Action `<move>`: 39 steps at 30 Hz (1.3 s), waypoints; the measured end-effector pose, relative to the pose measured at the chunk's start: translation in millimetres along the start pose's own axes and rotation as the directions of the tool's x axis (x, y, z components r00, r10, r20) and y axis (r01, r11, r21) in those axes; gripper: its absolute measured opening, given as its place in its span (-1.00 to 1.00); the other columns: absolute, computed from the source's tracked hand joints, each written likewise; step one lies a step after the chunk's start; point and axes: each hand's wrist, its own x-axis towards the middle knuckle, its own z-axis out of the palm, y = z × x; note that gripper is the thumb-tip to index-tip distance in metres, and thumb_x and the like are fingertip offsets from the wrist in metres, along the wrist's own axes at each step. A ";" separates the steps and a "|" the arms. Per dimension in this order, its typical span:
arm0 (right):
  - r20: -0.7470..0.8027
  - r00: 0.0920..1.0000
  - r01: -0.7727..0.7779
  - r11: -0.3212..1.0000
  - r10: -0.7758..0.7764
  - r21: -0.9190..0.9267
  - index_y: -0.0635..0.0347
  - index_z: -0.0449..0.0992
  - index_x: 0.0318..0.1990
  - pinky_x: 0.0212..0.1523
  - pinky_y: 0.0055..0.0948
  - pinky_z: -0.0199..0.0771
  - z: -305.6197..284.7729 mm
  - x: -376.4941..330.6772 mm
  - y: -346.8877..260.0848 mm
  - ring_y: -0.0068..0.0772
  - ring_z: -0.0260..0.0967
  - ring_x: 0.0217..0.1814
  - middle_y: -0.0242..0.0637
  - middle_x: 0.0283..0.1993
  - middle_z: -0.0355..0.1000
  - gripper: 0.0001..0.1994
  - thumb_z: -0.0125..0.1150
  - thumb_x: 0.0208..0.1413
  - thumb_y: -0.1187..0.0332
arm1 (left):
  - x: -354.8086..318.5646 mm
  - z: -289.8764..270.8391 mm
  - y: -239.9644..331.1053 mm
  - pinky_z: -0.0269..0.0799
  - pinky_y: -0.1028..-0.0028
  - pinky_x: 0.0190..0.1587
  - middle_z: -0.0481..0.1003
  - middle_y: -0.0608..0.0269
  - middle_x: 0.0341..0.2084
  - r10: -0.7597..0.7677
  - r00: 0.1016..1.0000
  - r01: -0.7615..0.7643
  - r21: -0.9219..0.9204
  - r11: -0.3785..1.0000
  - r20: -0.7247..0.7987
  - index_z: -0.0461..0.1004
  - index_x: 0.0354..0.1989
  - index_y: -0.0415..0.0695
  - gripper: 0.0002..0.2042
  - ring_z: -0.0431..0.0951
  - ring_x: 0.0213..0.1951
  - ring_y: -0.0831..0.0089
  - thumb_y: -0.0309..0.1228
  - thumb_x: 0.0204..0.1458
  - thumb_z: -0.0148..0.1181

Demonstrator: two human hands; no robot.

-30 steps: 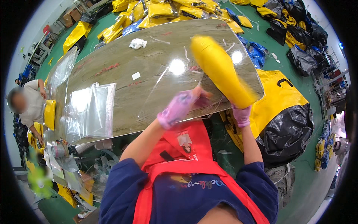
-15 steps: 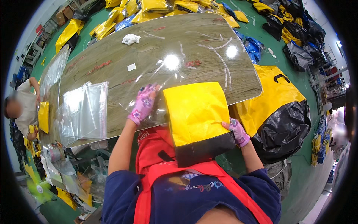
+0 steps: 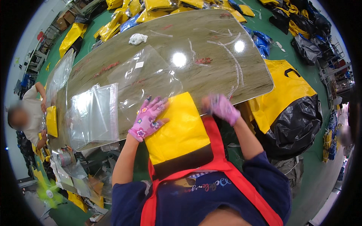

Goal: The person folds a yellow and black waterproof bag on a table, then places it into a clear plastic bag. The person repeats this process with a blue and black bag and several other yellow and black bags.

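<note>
A folded yellow bag with a black band (image 3: 179,130) rests at the table's near edge, its lower end against my red apron. My left hand (image 3: 148,118), in a pink flowered fingerless glove, lies on the bag's upper left side. Its fingers are stretched out and its thumb lies over the yellow face. Just right of the bag's upper corner is my right hand (image 3: 223,109), gloved alike and apart from the bag; its fingertips are smeared by motion. A clear plastic sleeve (image 3: 154,81) lies on the table beyond my left hand.
Clear plastic sleeves (image 3: 94,113) are stacked on the table's left. A white crumpled scrap (image 3: 138,38) lies farther back. A large yellow and black bag (image 3: 288,109) stands at the right. Yellow packages (image 3: 158,5) are heaped behind the table. A person (image 3: 32,113) sits at the far left.
The folded bag has shifted left and tilted. My left hand has moved onto it. My right hand has let go of its right side and moved up. The clear sleeve now shows spread out on the table.
</note>
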 end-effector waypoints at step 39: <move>-0.420 0.864 -0.007 0.839 0.280 0.544 0.39 0.43 -0.24 -0.34 -0.51 0.31 39.4 26.9 -47.1 -0.63 0.21 -0.38 -0.28 -0.45 0.43 -0.76 0.13 0.19 0.31 | -54.5 40.5 -28.2 0.36 0.49 -0.01 0.38 0.11 -0.05 -0.805 0.591 -0.056 -0.998 0.036 -0.062 0.26 0.11 -0.32 -0.54 0.41 -0.08 0.46 -0.50 0.03 0.24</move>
